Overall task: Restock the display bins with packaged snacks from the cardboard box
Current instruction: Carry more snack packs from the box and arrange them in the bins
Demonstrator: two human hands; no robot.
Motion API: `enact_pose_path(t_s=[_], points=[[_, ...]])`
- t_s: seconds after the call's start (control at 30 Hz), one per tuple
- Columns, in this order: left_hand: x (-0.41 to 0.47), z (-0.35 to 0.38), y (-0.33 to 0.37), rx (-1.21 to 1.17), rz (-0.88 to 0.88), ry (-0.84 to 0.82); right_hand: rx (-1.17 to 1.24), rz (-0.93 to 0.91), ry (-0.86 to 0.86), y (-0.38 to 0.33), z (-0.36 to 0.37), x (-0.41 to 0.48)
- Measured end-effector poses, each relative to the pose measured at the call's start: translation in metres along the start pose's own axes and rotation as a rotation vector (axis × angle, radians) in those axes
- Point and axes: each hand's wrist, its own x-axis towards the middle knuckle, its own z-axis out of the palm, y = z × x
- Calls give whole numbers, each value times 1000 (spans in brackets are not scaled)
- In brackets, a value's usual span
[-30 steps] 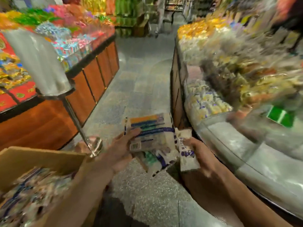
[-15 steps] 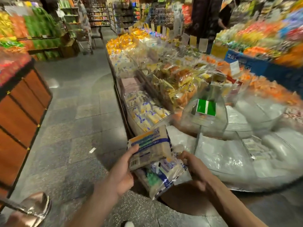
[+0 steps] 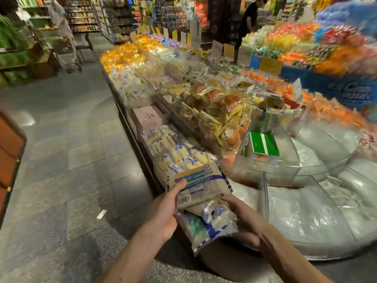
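Observation:
Both hands hold a stack of clear snack packets (image 3: 201, 198) with white, blue and orange print, just in front of the display counter's edge. My left hand (image 3: 165, 213) grips the stack from the left, thumb on the top packet near its barcode. My right hand (image 3: 246, 219) holds the stack from the right and underneath. Right beyond the packets lies a display bin (image 3: 175, 152) of similar white, yellow and blue packets. The cardboard box is out of view.
A long counter of bins runs away along the aisle, with yellow bread packets (image 3: 222, 113) and a clear rounded bin with a green label (image 3: 265, 148). Rounded bins of white packets (image 3: 310, 213) sit at right. A person (image 3: 247, 19) stands far off. Grey tiled floor (image 3: 71, 160) lies to the left.
The view has swung right from the cardboard box and the left counter to the right-hand display. Both hands carried the packets up to the counter's edge.

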Motion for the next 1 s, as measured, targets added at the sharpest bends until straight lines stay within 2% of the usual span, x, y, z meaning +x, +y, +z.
enact_pose_path(t_s=[0.13,0.33,0.4,0.53,0.67,0.8,1.0], points=[[21,-9,17,-10,12,59,-70,-62,-35,-1,12,25],[48,-15,40,6,84,80,-382,-84,89,-7,21,65],[62,-21,51,-8,85,76,-293,-116,126,-9,23,81],[92,-39,73,-69,100,138,-227,-46,72,-21,33,111],[123,-65,107,-40,210,239,-111,-9,14,-36,46,151],[162,-95,162,166,383,294,-116,27,104,-54,27,218],[215,-112,227,526,456,252,-14,14,149,-102,22,281]])
